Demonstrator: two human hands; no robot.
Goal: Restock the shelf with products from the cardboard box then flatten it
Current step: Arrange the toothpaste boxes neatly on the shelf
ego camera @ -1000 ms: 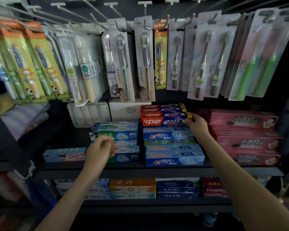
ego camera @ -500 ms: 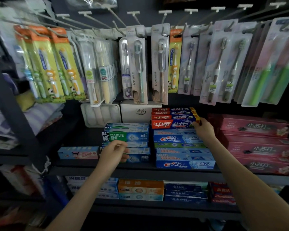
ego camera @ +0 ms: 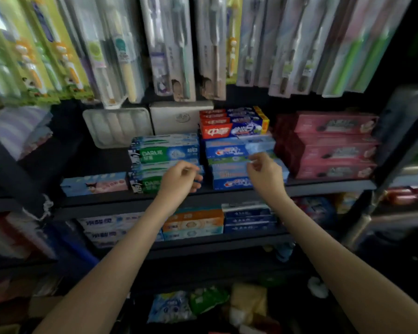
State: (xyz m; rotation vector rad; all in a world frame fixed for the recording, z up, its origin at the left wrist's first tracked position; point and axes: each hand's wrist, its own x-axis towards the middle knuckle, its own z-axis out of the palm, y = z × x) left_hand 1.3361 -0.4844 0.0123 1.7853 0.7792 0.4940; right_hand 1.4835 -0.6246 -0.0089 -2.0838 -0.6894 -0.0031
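Restocking is judged to be in hand. The left hand (ego camera: 179, 182) is held before the green boxes (ego camera: 164, 153) and the right hand (ego camera: 263, 174) before the blue boxes (ego camera: 229, 150) on the shelf (ego camera: 323, 186). Fingers are loosely curled and nothing is seen gripped, though blur hampers this. The cardboard box cannot be made out; more stock must next be fetched from it.

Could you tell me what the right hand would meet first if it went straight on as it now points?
Probably the blue toothpaste stack just behind the right hand; the blur hides how near it is.
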